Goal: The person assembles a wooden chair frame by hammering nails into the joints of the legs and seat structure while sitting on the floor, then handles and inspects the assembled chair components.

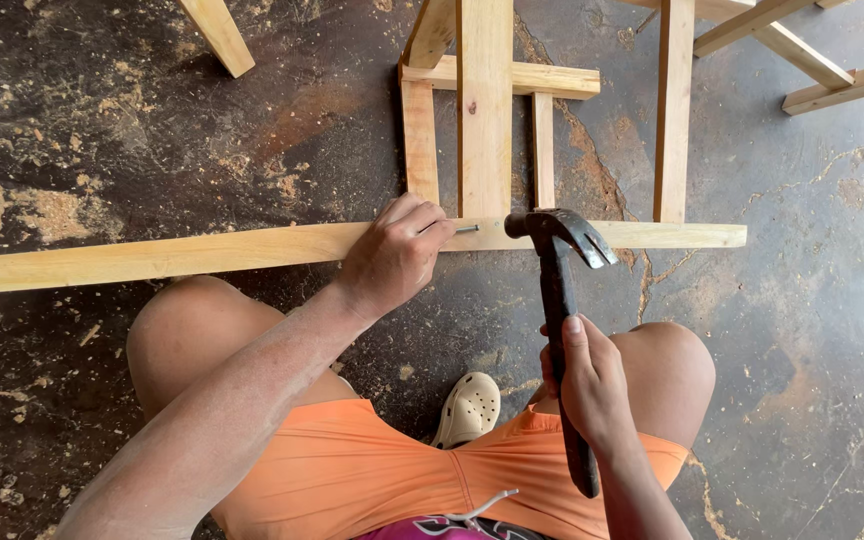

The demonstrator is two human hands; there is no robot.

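Left hand (392, 255) pinches a nail (466, 229) w/ a narrow grip, lying sideways against the long wooden rail (202, 250) of the frame. Right hand (587, 385) is wrapped round the claw hammer (557, 290), head just beside the nail. Looks like nail-starting stage; light, straight taps seem needed.

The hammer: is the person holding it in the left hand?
No, the hammer is gripped by the right hand, while the left hand pinches a nail against the long wooden strip.
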